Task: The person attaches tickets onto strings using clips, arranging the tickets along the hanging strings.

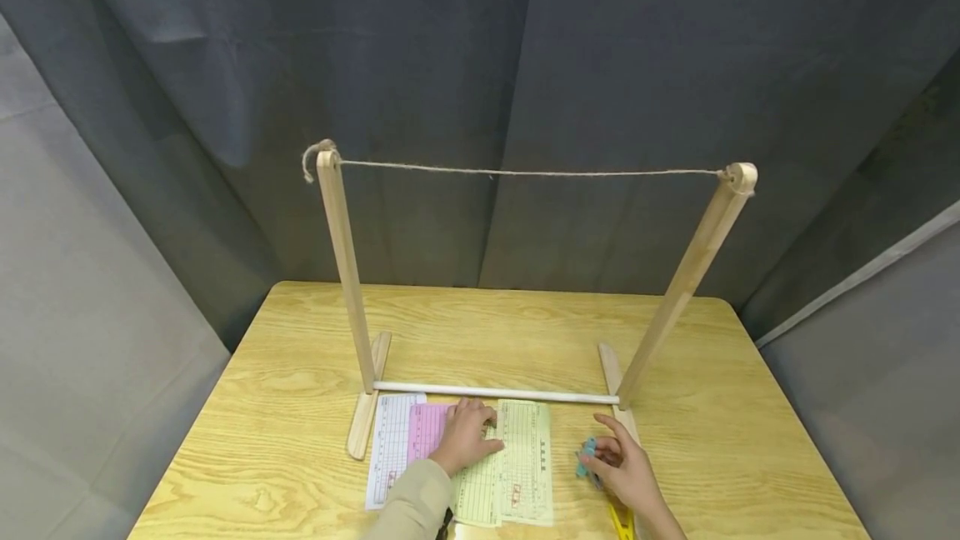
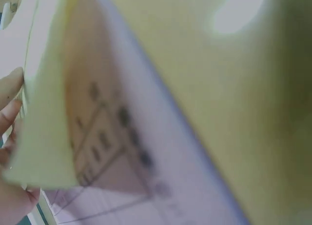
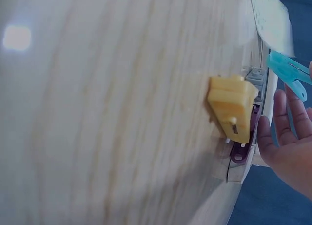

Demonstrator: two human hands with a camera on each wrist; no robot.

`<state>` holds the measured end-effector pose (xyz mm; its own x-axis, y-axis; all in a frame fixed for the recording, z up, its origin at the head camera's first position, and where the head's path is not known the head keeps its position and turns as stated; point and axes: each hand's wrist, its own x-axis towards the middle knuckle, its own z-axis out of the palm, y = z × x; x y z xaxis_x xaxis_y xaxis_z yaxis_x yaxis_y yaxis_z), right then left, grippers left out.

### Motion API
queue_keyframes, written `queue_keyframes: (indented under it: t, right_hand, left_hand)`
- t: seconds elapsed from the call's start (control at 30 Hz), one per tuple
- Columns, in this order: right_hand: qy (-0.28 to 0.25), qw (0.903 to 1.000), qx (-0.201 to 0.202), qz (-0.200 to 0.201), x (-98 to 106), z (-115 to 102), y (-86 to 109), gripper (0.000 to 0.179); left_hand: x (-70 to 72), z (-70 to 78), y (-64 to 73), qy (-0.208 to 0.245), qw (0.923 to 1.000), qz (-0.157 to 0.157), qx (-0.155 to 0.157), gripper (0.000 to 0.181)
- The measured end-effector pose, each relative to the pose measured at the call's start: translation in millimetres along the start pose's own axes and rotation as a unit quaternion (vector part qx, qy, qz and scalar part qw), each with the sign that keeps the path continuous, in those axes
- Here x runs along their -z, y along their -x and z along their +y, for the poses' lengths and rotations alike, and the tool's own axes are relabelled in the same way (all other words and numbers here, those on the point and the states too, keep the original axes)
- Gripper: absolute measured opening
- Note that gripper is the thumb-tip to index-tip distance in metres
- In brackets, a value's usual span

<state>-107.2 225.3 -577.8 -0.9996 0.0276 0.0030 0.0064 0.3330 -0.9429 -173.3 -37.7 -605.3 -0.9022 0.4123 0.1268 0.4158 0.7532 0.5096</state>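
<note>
In the head view several printed paper forms lie side by side: a white form (image 1: 390, 448), a pink form (image 1: 427, 427), and two pale green forms (image 1: 528, 461) that overlap. My left hand (image 1: 463, 436) is over the pink and left green forms, its thumb and fingers bent at the green paper. The left wrist view shows a green form (image 2: 46, 142) curving up over a form with a pinkish tint (image 2: 161, 132). My right hand (image 1: 626, 469) pinches a turquoise clothespin (image 3: 286, 71) right of the forms, its lower fingers spread.
A yellow clothespin (image 3: 231, 105), a dark purple clothespin (image 3: 241, 152) and a grey clothespin (image 3: 257, 78) lie by my right hand. Behind the forms stands a wooden frame (image 1: 348, 273) with a white bottom rod (image 1: 495, 392) and a string (image 1: 525, 172) tied between its posts.
</note>
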Motion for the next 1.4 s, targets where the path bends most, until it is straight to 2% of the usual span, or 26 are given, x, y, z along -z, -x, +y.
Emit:
queue_keyframes:
  t: [0.17, 0.33, 0.5, 0.63, 0.73, 0.9, 1.07, 1.27, 1.4]
  right_hand:
    - [0.0, 0.9999, -0.012, -0.002, 0, -3, 0.4, 0.053]
    - [-0.013, 0.9988, -0.048, -0.003, 1, -8, 0.3, 0.04]
    - [-0.014, 0.998, -0.061, 0.001, 6, -15, -0.2, 0.037]
    - [-0.021, 0.9974, -0.069, 0.008, 9, -21, -1.0, 0.038]
    - [-0.032, 0.9977, -0.059, 0.012, 10, -25, -2.2, 0.039]
    - [-0.021, 0.9992, -0.023, 0.026, 13, -31, -3.9, 0.036]
    - [-0.014, 0.9992, -0.008, 0.036, 14, -39, -6.3, 0.036]
    - [-0.008, 0.9995, 0.004, 0.029, 17, -49, -7.8, 0.038]
    - [-0.002, 0.9983, 0.052, 0.026, 21, -57, -10.5, 0.037]
  left_hand:
    - [0.4, 0.3, -1.4, 0.042, 0.9989, 0.019, -0.002, 0.021]
    - [2.7, 1.2, -1.6, 0.083, 0.996, 0.032, -0.002, 0.021]
    - [9.9, 4.8, -3.0, 0.11, 0.9933, 0.034, -0.005, 0.018]
    - [18.6, 8.9, -1.4, 0.147, 0.9888, 0.022, -0.011, 0.015]
    - [26.8, 11.9, 1.6, 0.189, 0.9817, 0.009, -0.019, 0.013]
    - [36.5, 15.8, 5.8, 0.249, 0.9682, -0.001, -0.028, 0.01]
    - [45.0, 18.2, 10.0, 0.277, 0.9604, 0.006, -0.032, 0.005]
    - [59.1, 21.8, 15.1, 0.287, 0.9568, 0.02, -0.042, 0.006]
    - [68.9, 23.0, 16.8, 0.283, 0.9579, 0.03, -0.04, 0.006]
